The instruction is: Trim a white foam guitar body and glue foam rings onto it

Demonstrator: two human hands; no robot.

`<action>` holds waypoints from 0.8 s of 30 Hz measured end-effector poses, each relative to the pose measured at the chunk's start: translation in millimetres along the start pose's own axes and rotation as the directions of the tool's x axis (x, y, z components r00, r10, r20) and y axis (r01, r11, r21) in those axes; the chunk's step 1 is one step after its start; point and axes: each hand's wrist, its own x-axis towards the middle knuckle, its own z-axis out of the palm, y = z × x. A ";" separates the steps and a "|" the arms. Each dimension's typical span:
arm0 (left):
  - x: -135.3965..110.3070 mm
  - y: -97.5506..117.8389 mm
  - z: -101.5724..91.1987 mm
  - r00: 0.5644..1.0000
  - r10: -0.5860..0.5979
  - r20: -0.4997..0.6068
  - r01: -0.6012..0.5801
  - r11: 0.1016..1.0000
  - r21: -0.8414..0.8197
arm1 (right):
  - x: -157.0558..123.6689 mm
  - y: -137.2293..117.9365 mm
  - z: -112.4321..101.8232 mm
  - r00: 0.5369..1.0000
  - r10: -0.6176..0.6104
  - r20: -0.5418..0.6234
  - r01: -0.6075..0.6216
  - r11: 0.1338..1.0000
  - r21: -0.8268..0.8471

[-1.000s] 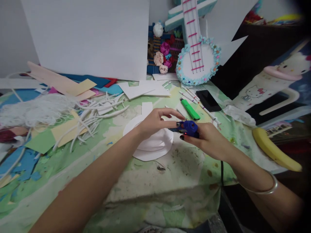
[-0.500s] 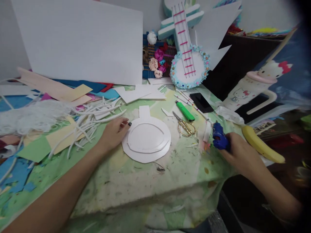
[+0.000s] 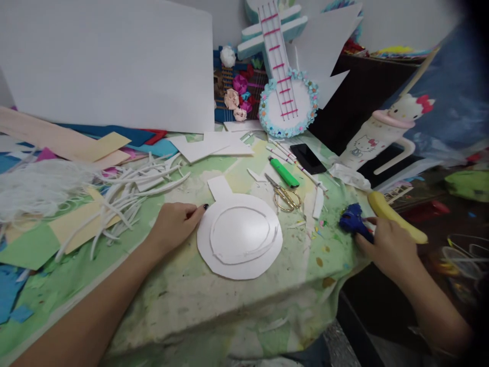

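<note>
A white guitar-shaped foam-board cutout [image 3: 240,271], with a round body and a short neck, lies flat on the cloth. A smaller rounded white piece [image 3: 240,232] rests on its body. At the cutout's left edge is my left hand [image 3: 178,224], its fingers curled and pinching the rim by the neck; the fingers underneath are partly hidden. Away to the right, my right hand [image 3: 389,244] is closed around the handle of a blue glue gun [image 3: 352,219], low over the table's right side. Gold-handled scissors [image 3: 286,198] and a green utility knife [image 3: 283,172] lie between the hands.
White strips [image 3: 122,204] and coloured sheets [image 3: 30,242] crowd the left. Behind stand a large white board [image 3: 110,66] and a decorated guitar model [image 3: 288,102]. A phone [image 3: 307,158], a tumbler [image 3: 374,137] and a yellow banana-shaped item [image 3: 393,216] line the right edge.
The cutout has shifted right and nearer to me, and its neck now tilts left. The glue gun has tipped, its handle pointing more toward my right hand. The view has swung slightly right.
</note>
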 end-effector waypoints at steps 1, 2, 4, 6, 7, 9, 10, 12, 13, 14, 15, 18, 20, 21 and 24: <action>1.4 0.0 -0.2 1.000 0.018 -0.014 -0.018 1.000 0.012 | -3.8 -12.2 -6.2 0.999 0.020 -0.048 -0.022 0.999 -0.048; 4.3 -0.1 -0.1 0.997 0.057 -0.044 -0.056 0.998 0.023 | -7.7 -26.8 -12.6 0.997 0.029 -0.077 -0.033 0.998 -0.051; 14.8 -0.6 1.4 0.977 0.186 -0.105 -0.185 0.983 0.014 | -14.7 -61.3 -23.0 0.999 -0.040 -0.029 0.043 0.994 0.097; 30.1 -1.5 5.8 0.937 0.332 -0.104 -0.335 0.942 -0.012 | -19.8 -97.7 -26.7 0.977 -0.160 0.142 0.096 0.921 0.377; 38.4 -2.3 9.2 0.917 0.392 -0.076 -0.394 0.919 -0.009 | -21.2 -114.7 -25.6 0.954 -0.201 0.225 0.076 0.881 0.468; 53.4 -4.0 17.5 0.886 0.464 0.007 -0.464 0.885 0.026 | -21.8 -142.9 -18.6 0.933 -0.202 0.298 0.016 0.851 0.525; 59.1 -5.0 21.8 0.874 0.483 0.050 -0.485 0.874 0.044 | -21.2 -153.5 -14.0 0.935 -0.178 0.306 -0.005 0.858 0.514; 65.1 -7.2 29.1 0.859 0.502 0.101 -0.509 0.857 0.078 | -19.2 -167.5 -5.4 0.931 -0.154 0.332 -0.032 0.869 0.493; 65.4 -8.3 31.7 0.855 0.509 0.101 -0.518 0.850 0.101 | -18.1 -171.5 -2.2 0.932 -0.138 0.335 -0.044 0.874 0.484; 64.1 -9.3 33.4 0.854 0.514 0.081 -0.520 0.844 0.131 | -17.2 -174.0 -0.1 0.933 -0.124 0.337 -0.057 0.876 0.479; 61.3 -10.1 34.4 0.855 0.515 0.051 -0.516 0.840 0.165 | -16.5 -175.4 1.2 0.935 -0.110 0.336 -0.068 0.876 0.478; 47.1 -10.2 34.1 0.869 0.491 -0.058 -0.464 0.850 0.252 | -15.2 -176.7 1.7 0.938 -0.100 0.333 -0.085 0.862 0.500; 35.1 -8.0 32.3 0.886 0.449 -0.116 -0.401 0.868 0.294 | -13.8 -177.4 1.3 0.934 -0.122 0.337 -0.077 0.850 0.521; 28.9 -6.4 31.2 0.896 0.424 -0.134 -0.368 0.875 0.314 | -12.7 -178.1 1.3 0.931 -0.134 0.338 -0.070 0.846 0.529; 12.1 -1.3 27.6 0.922 0.356 -0.152 -0.282 0.887 0.367 | -8.1 -181.5 1.5 0.932 -0.148 0.332 -0.056 0.844 0.534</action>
